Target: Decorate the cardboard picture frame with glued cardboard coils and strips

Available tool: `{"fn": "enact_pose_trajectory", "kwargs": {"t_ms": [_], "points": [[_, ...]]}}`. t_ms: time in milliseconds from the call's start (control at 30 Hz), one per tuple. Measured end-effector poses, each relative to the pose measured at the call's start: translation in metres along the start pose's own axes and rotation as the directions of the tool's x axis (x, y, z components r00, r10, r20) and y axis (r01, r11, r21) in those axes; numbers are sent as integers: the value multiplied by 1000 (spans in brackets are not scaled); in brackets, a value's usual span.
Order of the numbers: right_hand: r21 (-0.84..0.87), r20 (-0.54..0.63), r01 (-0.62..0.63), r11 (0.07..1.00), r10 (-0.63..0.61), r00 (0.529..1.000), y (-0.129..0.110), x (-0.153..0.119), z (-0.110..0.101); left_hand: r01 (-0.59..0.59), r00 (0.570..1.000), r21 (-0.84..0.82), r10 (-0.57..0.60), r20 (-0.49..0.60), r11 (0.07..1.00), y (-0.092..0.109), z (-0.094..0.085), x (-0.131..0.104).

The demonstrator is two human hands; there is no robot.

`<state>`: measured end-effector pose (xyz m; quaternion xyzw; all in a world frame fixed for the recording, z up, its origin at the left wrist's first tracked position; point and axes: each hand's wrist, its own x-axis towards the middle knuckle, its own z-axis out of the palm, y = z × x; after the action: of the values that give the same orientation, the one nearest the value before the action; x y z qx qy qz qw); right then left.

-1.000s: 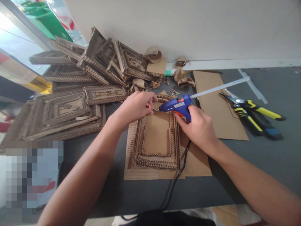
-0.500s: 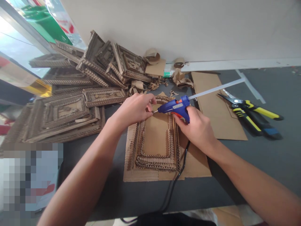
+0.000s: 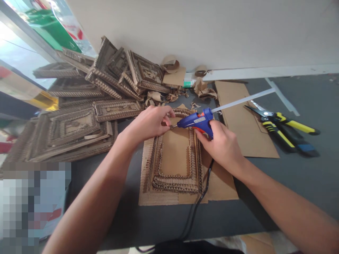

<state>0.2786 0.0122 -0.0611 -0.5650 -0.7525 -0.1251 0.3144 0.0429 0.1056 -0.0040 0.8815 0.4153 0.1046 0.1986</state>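
A blue glue gun (image 3: 197, 121) is gripped in my right hand (image 3: 225, 144), its metal nozzle pointing left and a long glue stick (image 3: 243, 100) sticking out of its back. My left hand (image 3: 155, 121) pinches a small strip of corrugated cardboard (image 3: 171, 126) right at the nozzle tip; most of the strip is hidden by the fingers. Both hands hover over the upper part of a cardboard frame (image 3: 176, 185), which has layered corrugated borders around a flat inner panel. The frame lies on flat cardboard sheets on the dark table.
Finished-looking cardboard frames (image 3: 71, 123) are piled at the left and back left. Paper scraps (image 3: 203, 90) lie behind the work. Yellow-and-black shears (image 3: 280, 121) rest at the right beside a flat cardboard sheet (image 3: 238, 123). The gun's black cord (image 3: 206, 187) runs toward the front edge.
My left hand has shifted very slightly left with the strip. The glue gun stays almost in place, its nozzle still at the strip.
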Motion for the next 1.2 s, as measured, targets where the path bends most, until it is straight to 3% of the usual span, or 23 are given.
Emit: {"fn": "enact_pose_trajectory", "kwargs": {"t_ms": [433, 1200], "points": [[-38, 16, -6, 999, 6, 1000, 1, -2, 1, -35, 999, -77, 34, -12, 996, -6, 0, -1], [-34, 6, -23, 999, 24, 1000, -2, -3, 1, -24, 999, -40, 22, -44, 999, -3, 3, 0]]}}
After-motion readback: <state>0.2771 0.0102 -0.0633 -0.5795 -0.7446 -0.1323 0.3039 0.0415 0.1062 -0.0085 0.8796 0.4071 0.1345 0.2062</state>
